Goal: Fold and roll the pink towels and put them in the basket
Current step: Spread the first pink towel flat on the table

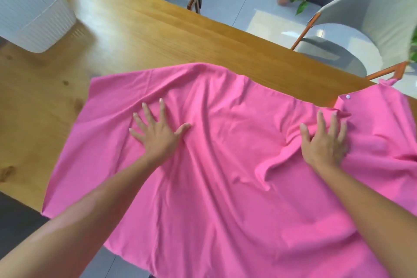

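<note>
Your left hand [155,135] and right hand [325,142] press flat, fingers spread, gripping nothing; the wrinkled pink cloth towel [225,165] seemingly overhangs the wooden table [135,36] and may slide.

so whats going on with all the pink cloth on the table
A person is spreading a pink towel flat on a wooden table. The left hand and the right hand both press on it with fingers splayed, apparently smoothing out wrinkles. The towel is unfolded and its near edge hangs over the table's side. A white basket stands at the far left of the table, apart from the towel; its inside is not visible. No fold or roll has been made yet.
</note>
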A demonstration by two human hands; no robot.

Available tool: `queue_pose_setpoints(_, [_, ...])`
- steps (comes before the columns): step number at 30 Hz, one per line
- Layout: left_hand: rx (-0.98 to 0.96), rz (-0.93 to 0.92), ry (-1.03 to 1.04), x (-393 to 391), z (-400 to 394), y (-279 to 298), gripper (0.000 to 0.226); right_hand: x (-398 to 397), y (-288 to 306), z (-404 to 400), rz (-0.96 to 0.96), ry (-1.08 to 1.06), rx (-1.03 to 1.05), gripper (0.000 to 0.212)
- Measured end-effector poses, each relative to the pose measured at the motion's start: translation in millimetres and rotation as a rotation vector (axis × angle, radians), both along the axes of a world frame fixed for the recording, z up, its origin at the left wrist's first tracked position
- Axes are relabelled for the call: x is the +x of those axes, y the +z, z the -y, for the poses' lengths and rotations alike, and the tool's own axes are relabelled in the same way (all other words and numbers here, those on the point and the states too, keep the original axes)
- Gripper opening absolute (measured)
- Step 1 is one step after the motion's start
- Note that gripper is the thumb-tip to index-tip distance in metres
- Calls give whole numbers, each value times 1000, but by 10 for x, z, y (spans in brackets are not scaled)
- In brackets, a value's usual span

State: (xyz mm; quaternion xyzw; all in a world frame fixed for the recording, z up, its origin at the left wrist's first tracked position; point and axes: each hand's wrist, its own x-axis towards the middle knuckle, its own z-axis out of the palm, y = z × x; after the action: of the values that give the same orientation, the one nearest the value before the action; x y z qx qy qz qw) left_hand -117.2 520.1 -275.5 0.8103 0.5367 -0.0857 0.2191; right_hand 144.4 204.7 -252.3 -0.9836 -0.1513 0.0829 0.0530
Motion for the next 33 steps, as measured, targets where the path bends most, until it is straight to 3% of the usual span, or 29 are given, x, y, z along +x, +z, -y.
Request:
queue_pose_setpoints(3, [8, -65, -96, 16, -137, -50, 114, 10, -65, 103, -47, 29, -94, 75])
queue_pose_setpoints(7, [12, -78, -249, 253, -315, -80, 118, -86, 13, -411, 66, 292, 31, 67])
queue_pose_setpoints(10, [7, -61, -403, 422, -479, -113, 115, -215, 81, -1213, -82, 472, 80, 62])
queue_pose_setpoints(13, [89, -32, -556, 551, -684, -177, 108, -247, 53, -1967, -216, 521, 75, 62])
queue_pose_setpoints(19, [229, 83, -896, 914, -1371, -263, 97, 109, 1, -3055, -81, 271, 111, 59])
queue_pose_setpoints(23, [286, 164, -1030, 1088, -1722, -277, 95, 534, 13, -3504, 59, 41, -2, 58])
queue_pose_setpoints(27, [309, 241, -1072, 1136, -1821, -318, 91, 889, 174, -3782, -226, 29, 95, 65])
queue_pose_setpoints(29, [308, 253, -1057, 1122, -1817, -326, 88, 963, 251, -3860, -318, 90, 46, 54])
queue_pose_setpoints(33, [246, 195, -985, 1022, -1713, -297, 81, 803, 425, -3887, -545, 166, -52, 55])
